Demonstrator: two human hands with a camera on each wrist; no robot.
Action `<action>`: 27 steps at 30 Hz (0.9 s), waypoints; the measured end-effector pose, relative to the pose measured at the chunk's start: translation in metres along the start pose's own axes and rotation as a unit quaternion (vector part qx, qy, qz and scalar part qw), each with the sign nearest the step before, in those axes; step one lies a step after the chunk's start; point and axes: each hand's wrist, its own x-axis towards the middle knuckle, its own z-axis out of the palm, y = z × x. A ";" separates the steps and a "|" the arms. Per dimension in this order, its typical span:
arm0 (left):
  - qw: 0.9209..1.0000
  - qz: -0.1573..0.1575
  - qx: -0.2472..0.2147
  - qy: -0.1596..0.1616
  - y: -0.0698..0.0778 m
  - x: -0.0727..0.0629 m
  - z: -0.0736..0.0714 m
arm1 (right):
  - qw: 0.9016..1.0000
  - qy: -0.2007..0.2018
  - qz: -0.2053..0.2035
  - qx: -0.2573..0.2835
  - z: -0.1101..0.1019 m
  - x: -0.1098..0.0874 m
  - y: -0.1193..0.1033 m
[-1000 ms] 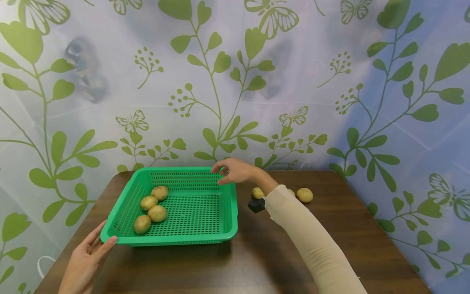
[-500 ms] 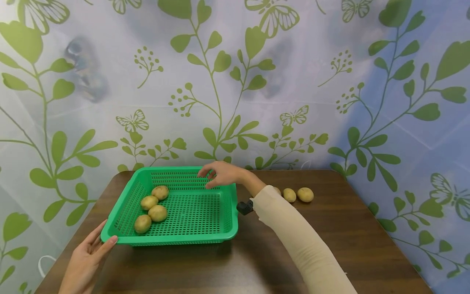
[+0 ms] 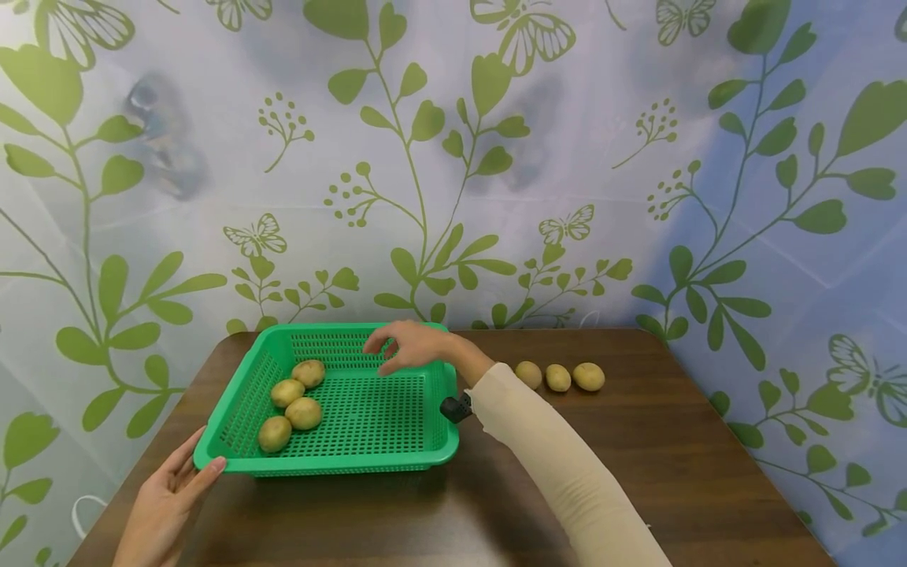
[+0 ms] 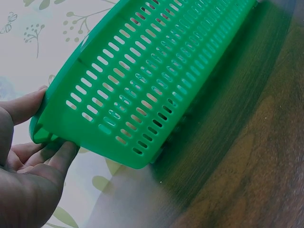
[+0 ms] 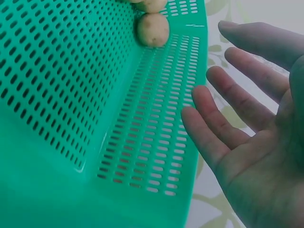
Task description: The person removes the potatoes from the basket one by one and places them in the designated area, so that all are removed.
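A green plastic basket (image 3: 333, 462) with slotted walls stands on the table. My left hand (image 3: 164, 494) grips its near left corner. In the left wrist view the thumb lies on the rim and the fingers (image 4: 64, 159) curl beneath it. Several potatoes (image 3: 303, 413) lie along the basket's left side. Over the back right part of the basket hovers my right hand (image 3: 414, 345), holding nothing. Its fingers (image 5: 242, 99) are spread and loosely bent in the right wrist view, near the basket wall. One potato (image 5: 153, 30) shows in the far corner there.
Three potatoes (image 3: 557, 378) sit in a row on the brown wooden table (image 3: 638, 465), right of the basket; my right forearm partly covers the leftmost. A curtain (image 3: 425, 197) with green leaves and butterflies hangs behind the table. A black wrist camera (image 3: 457, 407) is beside the basket's right rim.
My right hand has moved left and slightly down over the basket, uncovering more of the potatoes on the table. My left hand and the basket have stayed in place.
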 end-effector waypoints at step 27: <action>1.000 -0.007 -0.021 -0.003 -0.003 0.000 -0.004 | 0.998 -0.033 -0.027 0.043 0.034 0.058 -0.016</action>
